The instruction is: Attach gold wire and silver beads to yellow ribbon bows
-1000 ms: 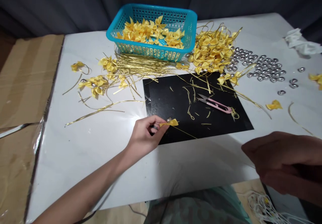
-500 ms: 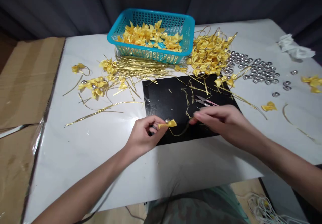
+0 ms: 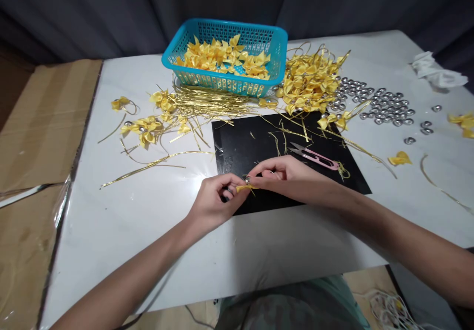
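Observation:
Over the front of a black mat [image 3: 240, 140], my left hand [image 3: 215, 199] pinches a small yellow ribbon bow [image 3: 241, 188] between thumb and fingers. A silver bead [image 3: 247, 180] sits on the bow's middle. My right hand [image 3: 291, 174] meets it from the right, its thumb and forefinger closed at the bow on a thin gold cord, of which only a little shows. The fingers partly cover the bow. Pink-handled thread snips [image 3: 314, 157] lie on the mat beyond my right hand, near loose gold cord scraps [image 3: 276, 142].
A blue basket [image 3: 224, 77] of yellow bows stands at the back. Gold cords [image 3: 211, 102] lie before it. To its right are a heap of corded bows [image 3: 309, 85] and many silver beads [image 3: 388, 106]. Cardboard [image 3: 55, 122] borders the table's left side.
My right hand has moved left from the cord's far end to the bow, uncovering the snips. My left hand keeps its pinch on the bow. The view has shifted slightly.

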The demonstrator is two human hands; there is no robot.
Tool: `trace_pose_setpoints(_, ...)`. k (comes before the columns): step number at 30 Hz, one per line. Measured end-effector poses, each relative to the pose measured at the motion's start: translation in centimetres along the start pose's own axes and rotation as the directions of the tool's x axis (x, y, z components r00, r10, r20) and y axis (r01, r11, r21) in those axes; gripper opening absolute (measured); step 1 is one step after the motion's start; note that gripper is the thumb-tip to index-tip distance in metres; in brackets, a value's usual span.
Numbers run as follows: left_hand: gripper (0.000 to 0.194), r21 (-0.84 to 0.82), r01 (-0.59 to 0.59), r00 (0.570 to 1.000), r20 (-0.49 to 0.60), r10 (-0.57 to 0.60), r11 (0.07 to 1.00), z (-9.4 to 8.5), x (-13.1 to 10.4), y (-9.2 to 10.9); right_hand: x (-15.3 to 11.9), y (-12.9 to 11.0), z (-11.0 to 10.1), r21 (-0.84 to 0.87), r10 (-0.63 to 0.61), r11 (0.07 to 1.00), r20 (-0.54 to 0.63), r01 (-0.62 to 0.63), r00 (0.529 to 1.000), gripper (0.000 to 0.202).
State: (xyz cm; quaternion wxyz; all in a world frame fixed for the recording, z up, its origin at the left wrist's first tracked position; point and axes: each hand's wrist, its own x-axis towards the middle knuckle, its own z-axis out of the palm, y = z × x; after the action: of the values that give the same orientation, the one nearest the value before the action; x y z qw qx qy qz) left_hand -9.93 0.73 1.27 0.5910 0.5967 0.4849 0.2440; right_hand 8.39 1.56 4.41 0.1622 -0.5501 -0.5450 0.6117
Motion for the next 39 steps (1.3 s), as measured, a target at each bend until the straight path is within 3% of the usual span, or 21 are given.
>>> trace_pose_setpoints(3,0.015,-0.006,-0.001,1.000,0.004,0.001,1.000,0.0,0.0,0.0,0.4,0.2,0.0,0.040,0.006,0.999,0.078,-0.010,0.997,0.031)
trace_pose_setpoints(9,0.017,-0.078,0.040,0.999,0.018,-0.038,0.996,-0.1,0.0,0.2,0.5,0.0,0.2,0.095,0.002,0.995,0.007,-0.003,1.000,0.031)
trace_pose_setpoints(12,0.017,-0.100,0.047,0.999,0.017,-0.046,0.994,-0.1,0.0,0.2,0.1,0.5,0.3,0.006,-0.136,0.991,-0.014,0.136,0.991,0.025)
trace_pose_setpoints(13,0.017,-0.110,0.043,0.999,0.020,-0.041,0.993,-0.1,0.0,0.1,-0.1,0.7,0.4,-0.063,-0.231,0.972,-0.035,0.228,0.972,0.022)
trace_pose_setpoints(15,0.016,-0.124,0.037,0.999,0.029,-0.034,0.992,-0.2,0.0,0.0,-0.5,1.1,0.6,-0.250,-0.446,0.873,-0.062,0.419,0.893,0.014)
trace_pose_setpoints(17,0.015,-0.129,0.042,0.999,0.036,-0.038,0.991,-0.2,0.1,0.0,-0.9,1.5,0.8,-0.415,-0.594,0.742,-0.043,0.526,0.803,0.012)
trace_pose_setpoints(18,0.015,-0.133,0.046,0.998,0.045,-0.041,0.990,-0.3,0.1,0.0,-1.0,1.6,0.9,-0.459,-0.623,0.706,-0.041,0.539,0.781,0.014)
trace_pose_setpoints(20,0.017,-0.134,0.046,0.997,0.075,-0.036,0.990,-0.4,0.1,0.1,-1.1,1.6,1.0,-0.430,-0.566,0.767,-0.105,0.476,0.818,0.014)
trace_pose_setpoints(23,0.019,-0.083,0.023,0.991,0.133,-0.011,0.996,-0.6,0.0,0.2,-0.5,1.4,0.9,-0.256,-0.335,0.926,-0.213,0.278,0.918,0.022)
trace_pose_setpoints(26,0.019,-0.011,0.005,0.986,0.168,-0.003,1.000,-0.6,-0.2,0.0,0.1,1.0,0.7,-0.108,-0.124,0.989,-0.205,0.103,0.971,0.029)
trace_pose_setpoints(29,0.020,-0.038,0.015,0.986,0.169,-0.008,0.999,-0.7,-0.2,-0.2,0.1,0.6,0.4,-0.045,-0.017,0.999,-0.151,0.010,0.988,0.032)
trace_pose_setpoints(33,0.019,-0.152,0.058,0.990,0.133,-0.037,0.987,-0.9,0.2,0.0,-1.1,0.7,-0.7,-0.272,-0.091,0.958,0.005,0.089,0.996,0.032)
trace_pose_setpoints(36,0.015,-0.261,0.087,0.992,0.109,-0.060,0.961,-1.2,0.6,0.3,-2.2,1.0,-2.3,-0.514,-0.181,0.828,0.129,0.222,0.975,0.030)
trace_pose_setpoints(39,0.013,-0.367,0.115,0.991,0.107,-0.081,0.923,-1.5,0.8,0.3,-3.3,1.5,-3.9,-0.680,-0.158,0.696,0.168,0.231,0.973,0.023)
